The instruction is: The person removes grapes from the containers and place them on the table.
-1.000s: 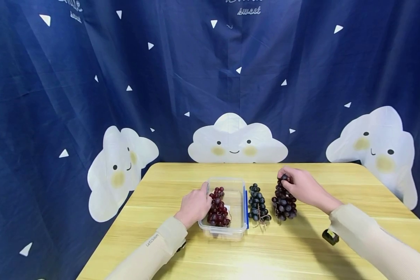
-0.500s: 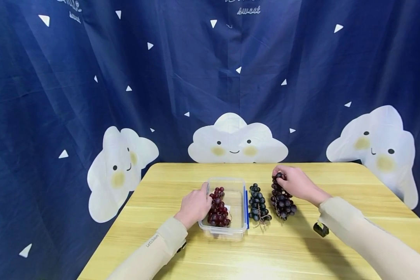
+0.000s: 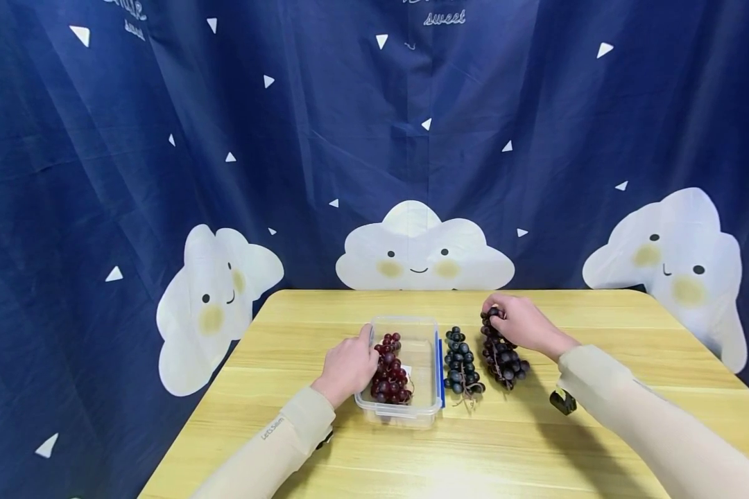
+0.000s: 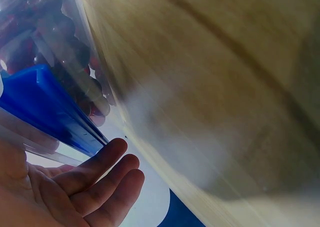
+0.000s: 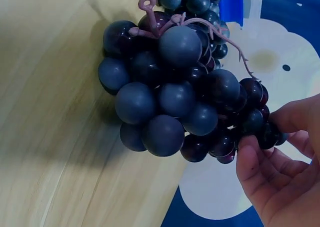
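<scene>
As your right hand (image 3: 526, 324) pinches purple grapes (image 3: 504, 357) in its fingers (image 5: 248, 168) right of centre, your left hand (image 3: 345, 367) grips the clear container (image 3: 406, 412), lower centre. Blue-black grapes (image 3: 460, 362) lie between.

1 clear container (image 3: 424, 412); 1 red grape bunch (image 3: 390, 374) inside it, 2 dark grape bunches (image 3: 462, 364) right of it; 1 left hand (image 3: 347, 366) at the container's left, 1 right hand (image 3: 529, 326) to its right; 1 table (image 3: 449, 454) under it, 3 printed clouds (image 3: 418, 239) behind it
</scene>
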